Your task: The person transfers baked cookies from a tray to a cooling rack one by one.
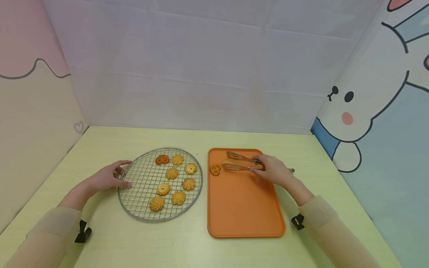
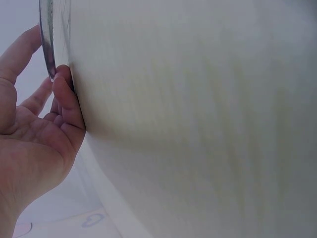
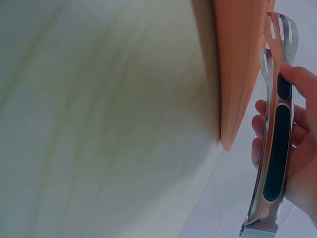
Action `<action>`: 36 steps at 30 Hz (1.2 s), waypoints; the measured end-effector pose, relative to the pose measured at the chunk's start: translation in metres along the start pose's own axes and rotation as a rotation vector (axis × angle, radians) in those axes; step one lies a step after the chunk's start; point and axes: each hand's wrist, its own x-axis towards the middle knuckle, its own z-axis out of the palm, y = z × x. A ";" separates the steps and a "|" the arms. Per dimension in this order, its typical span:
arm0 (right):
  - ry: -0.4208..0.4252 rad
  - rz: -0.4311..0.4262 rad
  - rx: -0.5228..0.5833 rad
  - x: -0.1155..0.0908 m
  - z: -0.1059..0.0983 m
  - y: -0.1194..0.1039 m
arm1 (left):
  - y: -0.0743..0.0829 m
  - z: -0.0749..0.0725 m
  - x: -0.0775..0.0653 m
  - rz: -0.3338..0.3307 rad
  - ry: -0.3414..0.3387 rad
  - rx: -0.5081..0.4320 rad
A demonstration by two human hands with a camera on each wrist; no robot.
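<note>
My left hand [image 1: 108, 177] grips the left rim of a round wire cooling rack [image 1: 140, 186], its thumb over the edge; in the left wrist view, curled fingers [image 2: 69, 101] sit by the metal rim [image 2: 47, 44]. On the rack lie several cookies: a brown pretzel-shaped one [image 1: 162, 159], flower-shaped ones [image 1: 178, 197], ring-like ones [image 1: 163, 189] and a swirled one [image 1: 156, 204]. My right hand [image 1: 275, 170] holds metal food tongs [image 3: 277, 153] with dark grip inserts. Their slotted tips stand apart over the orange tray [image 1: 244, 208], close to a pretzel-shaped cookie [image 1: 215, 169].
Tray and rack stand side by side on a pale wood table [image 1: 187, 245], a narrow gap between them. A white sheet [image 1: 201, 74] hangs behind the table. Printed walls flank both sides, the right one [image 1: 395, 160] with a cartoon rabbit.
</note>
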 end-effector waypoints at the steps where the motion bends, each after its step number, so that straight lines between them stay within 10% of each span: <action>1: -0.004 0.000 0.001 0.000 0.000 0.000 | 0.000 0.000 0.000 0.000 0.000 0.001; 36: -0.058 -0.031 0.064 0.008 0.005 0.009 | 0.002 0.000 0.000 -0.013 0.000 -0.008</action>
